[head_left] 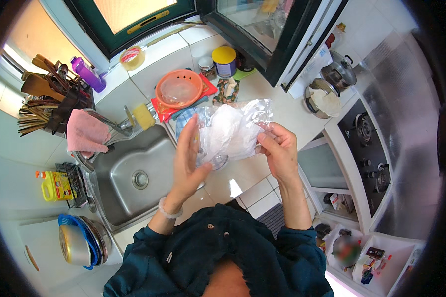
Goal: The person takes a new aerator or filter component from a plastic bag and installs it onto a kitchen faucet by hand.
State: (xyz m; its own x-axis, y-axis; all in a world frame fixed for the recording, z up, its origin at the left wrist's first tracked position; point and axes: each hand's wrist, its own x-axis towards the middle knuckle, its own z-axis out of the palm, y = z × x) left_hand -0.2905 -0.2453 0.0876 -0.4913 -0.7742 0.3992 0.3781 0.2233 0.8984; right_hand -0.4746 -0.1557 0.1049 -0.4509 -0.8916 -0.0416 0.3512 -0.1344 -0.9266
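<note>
A clear plastic bag (229, 129) with white, powdery-looking contents is held up over the counter in front of me. My right hand (281, 151) pinches the bag's right edge between thumb and fingers. At the bag's left side, my left hand (186, 161) has its fingers stretched upward and the thumb apart, close against the plastic. Whether that hand touches the bag I cannot tell. Part of a small round clear object (218, 161) shows at the bag's lower edge, its kind unclear.
A steel sink (156, 198) lies to the left, with a pink cloth (86, 131) and yellow sponge (143, 117) at its rim. Behind the bag stand an orange basket (171, 102) and yellow-lidded jar (224, 62). An open window frame (277, 59) juts over the counter; a gas stove (365, 153) is right.
</note>
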